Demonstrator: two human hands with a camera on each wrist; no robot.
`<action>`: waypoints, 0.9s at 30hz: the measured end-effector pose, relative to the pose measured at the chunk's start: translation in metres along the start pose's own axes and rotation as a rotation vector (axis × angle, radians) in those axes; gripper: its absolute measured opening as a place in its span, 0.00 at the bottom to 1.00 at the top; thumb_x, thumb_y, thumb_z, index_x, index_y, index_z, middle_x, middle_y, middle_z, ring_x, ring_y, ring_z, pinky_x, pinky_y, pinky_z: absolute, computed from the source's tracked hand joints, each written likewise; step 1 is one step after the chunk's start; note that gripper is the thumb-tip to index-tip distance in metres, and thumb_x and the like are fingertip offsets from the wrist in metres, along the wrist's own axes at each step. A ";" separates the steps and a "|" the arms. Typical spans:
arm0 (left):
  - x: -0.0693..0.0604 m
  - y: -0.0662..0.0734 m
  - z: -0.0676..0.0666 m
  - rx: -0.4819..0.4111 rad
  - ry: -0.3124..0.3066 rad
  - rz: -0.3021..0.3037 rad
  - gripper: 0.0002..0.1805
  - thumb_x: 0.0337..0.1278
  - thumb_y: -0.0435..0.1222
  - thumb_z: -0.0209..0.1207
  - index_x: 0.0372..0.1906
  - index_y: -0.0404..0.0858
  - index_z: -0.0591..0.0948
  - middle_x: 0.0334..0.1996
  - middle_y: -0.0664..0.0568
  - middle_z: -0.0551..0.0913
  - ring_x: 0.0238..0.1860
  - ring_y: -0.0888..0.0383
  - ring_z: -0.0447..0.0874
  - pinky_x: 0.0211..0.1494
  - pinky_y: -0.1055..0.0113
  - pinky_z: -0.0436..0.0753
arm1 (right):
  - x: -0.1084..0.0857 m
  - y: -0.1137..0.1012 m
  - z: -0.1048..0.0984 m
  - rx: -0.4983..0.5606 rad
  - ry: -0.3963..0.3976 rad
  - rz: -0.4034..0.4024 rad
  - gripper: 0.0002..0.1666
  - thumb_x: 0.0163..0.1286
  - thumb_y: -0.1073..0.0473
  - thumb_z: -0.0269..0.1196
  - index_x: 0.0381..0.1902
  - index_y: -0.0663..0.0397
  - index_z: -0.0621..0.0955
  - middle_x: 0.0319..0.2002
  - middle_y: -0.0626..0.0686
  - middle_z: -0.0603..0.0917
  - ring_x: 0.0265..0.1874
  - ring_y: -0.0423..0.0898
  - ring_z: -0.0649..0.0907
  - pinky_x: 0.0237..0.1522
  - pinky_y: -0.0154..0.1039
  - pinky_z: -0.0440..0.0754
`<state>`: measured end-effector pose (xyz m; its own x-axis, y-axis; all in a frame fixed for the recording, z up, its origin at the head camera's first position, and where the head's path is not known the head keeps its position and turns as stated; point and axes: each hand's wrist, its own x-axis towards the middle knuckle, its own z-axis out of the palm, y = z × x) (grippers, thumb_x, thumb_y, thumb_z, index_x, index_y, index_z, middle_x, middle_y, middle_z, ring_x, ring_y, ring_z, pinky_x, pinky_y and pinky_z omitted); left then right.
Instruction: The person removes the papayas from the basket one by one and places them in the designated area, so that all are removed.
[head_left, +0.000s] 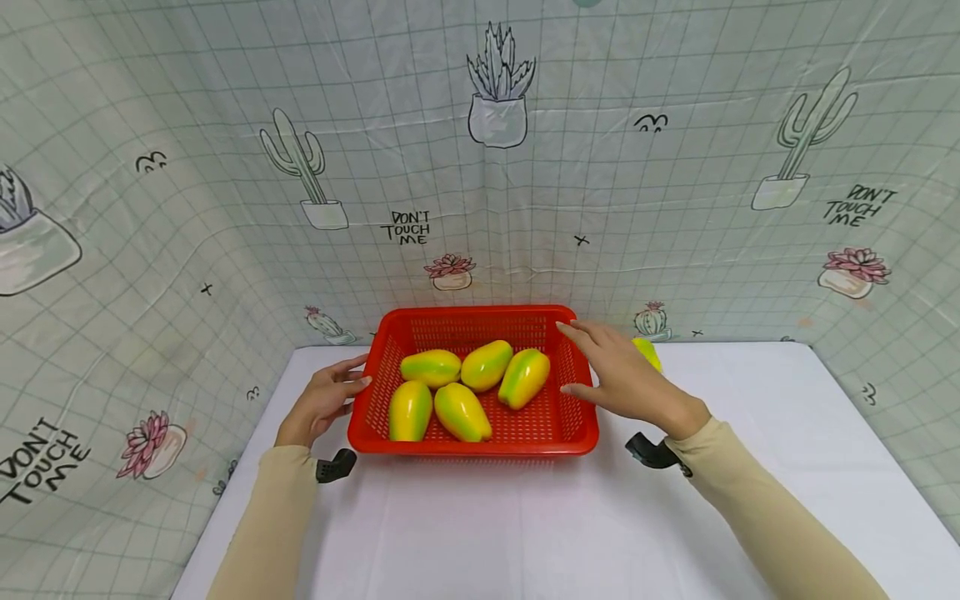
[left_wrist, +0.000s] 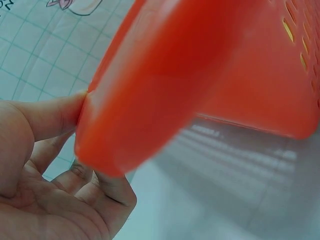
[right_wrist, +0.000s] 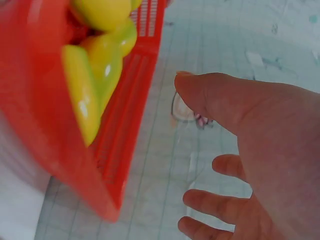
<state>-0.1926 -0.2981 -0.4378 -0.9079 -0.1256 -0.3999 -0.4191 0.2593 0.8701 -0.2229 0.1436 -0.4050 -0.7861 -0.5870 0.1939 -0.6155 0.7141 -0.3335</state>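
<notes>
A red plastic basket (head_left: 472, 448) with slotted walls holds several yellow-green fruits (head_left: 525, 379), which look like mangoes or small papayas. My left hand (head_left: 322, 400) grips the basket's left rim. In the left wrist view, its thumb (left_wrist: 55, 116) presses the rim's edge while the other fingers curl beneath. At the right end, my right hand (head_left: 622, 371) is spread beside the rim with thumb and fingers apart. The right wrist view shows a gap between that hand (right_wrist: 250, 160) and the basket wall (right_wrist: 45, 100), with nothing held.
Behind my right hand a yellow-green thing (head_left: 647, 353) partly shows on the white table (head_left: 480, 533); the hand hides most of it. A grid-patterned cloth (head_left: 570, 192) with plant drawings rises close behind the basket and along both sides. Black wrist mounts (head_left: 335, 466) stick out from both wrists.
</notes>
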 end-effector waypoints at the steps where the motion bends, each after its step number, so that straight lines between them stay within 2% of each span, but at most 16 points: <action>1: 0.000 0.000 0.000 -0.003 0.000 -0.002 0.34 0.80 0.37 0.57 0.84 0.42 0.62 0.75 0.34 0.68 0.63 0.43 0.76 0.49 0.69 0.81 | 0.003 -0.003 0.000 -0.002 -0.006 -0.004 0.52 0.66 0.50 0.76 0.80 0.63 0.65 0.76 0.68 0.69 0.71 0.70 0.71 0.71 0.69 0.68; 9: -0.001 0.002 0.000 -0.002 0.002 -0.006 0.34 0.79 0.37 0.58 0.84 0.42 0.63 0.75 0.34 0.68 0.63 0.43 0.77 0.49 0.69 0.81 | 0.022 -0.026 0.000 -0.081 -0.018 -0.051 0.50 0.67 0.50 0.76 0.79 0.62 0.67 0.73 0.68 0.71 0.70 0.69 0.72 0.69 0.70 0.71; 18: 0.001 0.000 -0.002 0.004 -0.003 0.008 0.34 0.80 0.36 0.57 0.84 0.42 0.63 0.74 0.34 0.69 0.62 0.43 0.77 0.50 0.68 0.82 | 0.043 -0.049 0.003 -0.124 -0.060 -0.048 0.50 0.66 0.48 0.77 0.79 0.60 0.68 0.74 0.67 0.71 0.71 0.67 0.71 0.69 0.68 0.70; 27: -0.003 0.002 -0.001 0.012 -0.003 0.011 0.34 0.80 0.36 0.57 0.83 0.41 0.62 0.74 0.33 0.69 0.61 0.44 0.78 0.50 0.67 0.81 | 0.064 -0.063 0.015 -0.151 -0.177 -0.012 0.52 0.68 0.45 0.74 0.81 0.59 0.65 0.77 0.67 0.66 0.75 0.68 0.67 0.75 0.66 0.65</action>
<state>-0.1907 -0.2985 -0.4348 -0.9125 -0.1195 -0.3913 -0.4091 0.2717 0.8711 -0.2339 0.0549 -0.3857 -0.7648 -0.6437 0.0277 -0.6365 0.7482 -0.1873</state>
